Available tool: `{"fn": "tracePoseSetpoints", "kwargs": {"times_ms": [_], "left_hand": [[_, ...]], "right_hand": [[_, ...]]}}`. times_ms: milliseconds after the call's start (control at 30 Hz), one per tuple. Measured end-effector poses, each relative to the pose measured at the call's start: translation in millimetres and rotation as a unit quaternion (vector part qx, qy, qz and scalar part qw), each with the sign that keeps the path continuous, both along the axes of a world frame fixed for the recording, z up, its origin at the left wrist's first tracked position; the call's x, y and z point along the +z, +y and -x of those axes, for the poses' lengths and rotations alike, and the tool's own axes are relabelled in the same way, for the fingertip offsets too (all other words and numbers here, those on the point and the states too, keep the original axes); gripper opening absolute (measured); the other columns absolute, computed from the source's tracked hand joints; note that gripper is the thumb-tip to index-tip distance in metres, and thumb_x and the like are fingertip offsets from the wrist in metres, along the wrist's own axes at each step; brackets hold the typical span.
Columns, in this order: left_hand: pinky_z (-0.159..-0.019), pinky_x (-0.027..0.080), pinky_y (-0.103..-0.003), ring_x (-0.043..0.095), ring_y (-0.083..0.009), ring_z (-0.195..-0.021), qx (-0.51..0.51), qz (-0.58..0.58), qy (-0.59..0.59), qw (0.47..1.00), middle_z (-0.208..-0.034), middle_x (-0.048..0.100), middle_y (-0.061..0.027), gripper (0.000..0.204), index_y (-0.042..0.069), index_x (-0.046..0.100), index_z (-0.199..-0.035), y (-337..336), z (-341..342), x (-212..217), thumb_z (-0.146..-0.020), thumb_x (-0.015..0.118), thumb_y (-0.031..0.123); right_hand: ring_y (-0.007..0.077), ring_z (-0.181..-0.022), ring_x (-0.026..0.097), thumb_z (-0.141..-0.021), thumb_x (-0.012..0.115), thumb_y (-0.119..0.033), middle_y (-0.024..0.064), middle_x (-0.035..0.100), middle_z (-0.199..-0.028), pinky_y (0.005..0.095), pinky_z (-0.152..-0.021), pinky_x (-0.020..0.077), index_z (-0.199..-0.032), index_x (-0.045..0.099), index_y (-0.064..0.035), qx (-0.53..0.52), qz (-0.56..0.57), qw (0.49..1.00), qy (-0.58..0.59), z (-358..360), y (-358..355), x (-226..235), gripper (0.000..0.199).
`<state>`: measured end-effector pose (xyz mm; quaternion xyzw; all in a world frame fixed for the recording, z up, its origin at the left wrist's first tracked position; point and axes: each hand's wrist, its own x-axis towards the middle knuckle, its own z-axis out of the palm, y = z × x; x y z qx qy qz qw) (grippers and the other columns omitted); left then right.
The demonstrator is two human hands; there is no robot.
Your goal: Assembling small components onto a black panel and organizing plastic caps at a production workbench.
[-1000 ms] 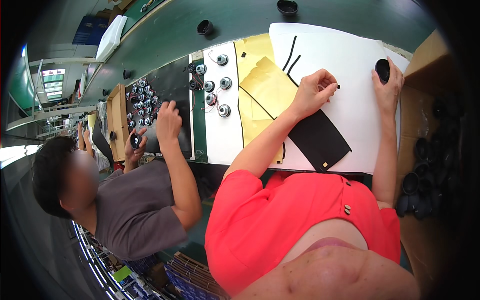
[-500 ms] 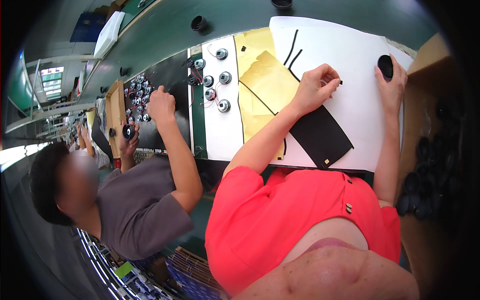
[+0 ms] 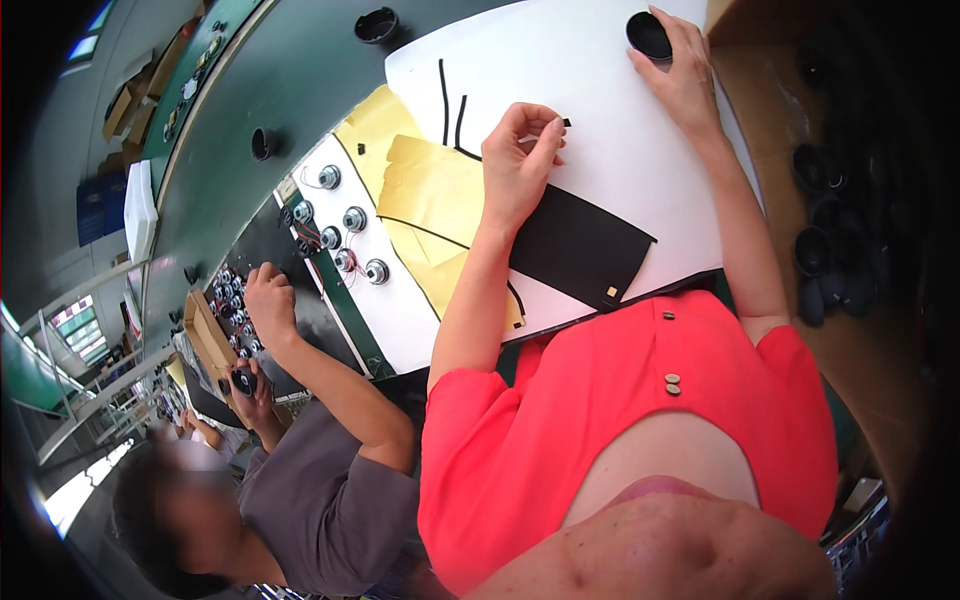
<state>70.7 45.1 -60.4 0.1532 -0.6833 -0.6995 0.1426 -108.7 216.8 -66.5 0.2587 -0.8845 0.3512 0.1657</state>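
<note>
My left hand (image 3: 520, 165) is raised over the white sheet (image 3: 590, 60), its thumb and fingers pinching a small black strip piece (image 3: 567, 123). Farther off to the right, my right hand (image 3: 688, 80) grips a round black plastic cup (image 3: 650, 36), its open side showing. Below my left hand lies a black rectangular sheet (image 3: 580, 245) with a small yellow square (image 3: 611, 292) at its near corner. Yellow backing paper (image 3: 430, 180) carrying thin black strips lies left of it. Two loose black strips (image 3: 444, 100) rest on the white sheet beyond.
Several small speaker drivers (image 3: 355, 219) with red wires stand on the left. Two black cups (image 3: 376, 26) sit on the green bench (image 3: 310, 75). At right, a cardboard box (image 3: 775, 150) holds several black cups. A co-worker's hand (image 3: 270, 300) works at left, near more drivers.
The view has turned, so the bench and sheets appear rotated and shifted left. Both hands keep their holds on the strip piece and the cup, still apart.
</note>
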Motion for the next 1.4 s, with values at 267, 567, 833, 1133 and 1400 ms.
{"fn": "tracePoseSetpoints", "kwargs": {"times_ms": [267, 567, 833, 1133, 1400], "left_hand": [[-0.063, 0.055, -0.024, 0.066, -0.0104, -0.076, -0.005, -0.002, -0.010, 1.000, -0.088, 0.068, -0.0055, 0.011, -0.002, 0.063, -0.102, 2.5, -0.3, -0.2, -0.098, 0.065, 0.008], [-0.064, 0.055, -0.024, 0.065, -0.0093, -0.077, -0.001, 0.008, -0.027, 1.000, -0.090, 0.067, -0.0043, 0.011, -0.002, 0.062, -0.102, 5.3, -1.7, 3.0, -0.098, 0.066, 0.008], [-0.063, 0.055, -0.023, 0.065, -0.0086, -0.075, 0.002, -0.004, -0.043, 0.999, -0.089, 0.067, -0.0038, 0.010, -0.002, 0.062, -0.101, 7.1, -1.8, 5.6, -0.098, 0.065, 0.007], [-0.063, 0.054, -0.022, 0.065, -0.0073, -0.073, 0.007, -0.006, -0.050, 0.999, -0.087, 0.066, -0.0031, 0.009, -0.001, 0.062, -0.102, 6.3, -2.4, 6.3, -0.098, 0.065, 0.006], [-0.064, 0.052, -0.022, 0.064, -0.0085, -0.080, -0.012, -0.014, -0.054, 0.998, -0.093, 0.066, -0.0036, 0.007, -0.001, 0.061, -0.104, 4.4, -3.7, 6.8, -0.099, 0.063, 0.003]], "right_hand": [[0.0404, -0.120, 0.051, -0.075, 0.076, -0.012, 0.0226, 0.055, -0.123, 0.0465, -0.106, 0.0431, -0.128, 0.055, 0.0025, -0.023, -0.013, 1.000, -0.010, 1.6, 4.7, -5.8, 0.059], [0.0317, -0.120, 0.053, -0.082, 0.081, -0.022, 0.0141, 0.056, -0.129, 0.0402, -0.106, 0.0443, -0.137, 0.058, -0.0048, 0.008, 0.018, 0.999, 0.038, 2.8, 2.0, -12.7, 0.062], [0.0334, -0.118, 0.052, -0.086, 0.078, -0.021, 0.0155, 0.057, -0.127, 0.0416, -0.103, 0.0444, -0.135, 0.057, -0.0020, 0.008, 0.014, 1.000, 0.022, 0.8, 2.5, -6.8, 0.056], [0.0342, -0.119, 0.051, -0.085, 0.077, -0.017, 0.0164, 0.056, -0.128, 0.0418, -0.104, 0.0441, -0.135, 0.056, -0.0022, 0.014, 0.010, 1.000, -0.006, -2.3, -0.7, 3.2, 0.057], [0.0340, -0.121, 0.051, -0.085, 0.077, -0.018, 0.0160, 0.056, -0.128, 0.0416, -0.105, 0.0437, -0.137, 0.055, -0.0033, 0.018, 0.006, 1.000, -0.018, -1.6, 0.0, 5.5, 0.059]]}}
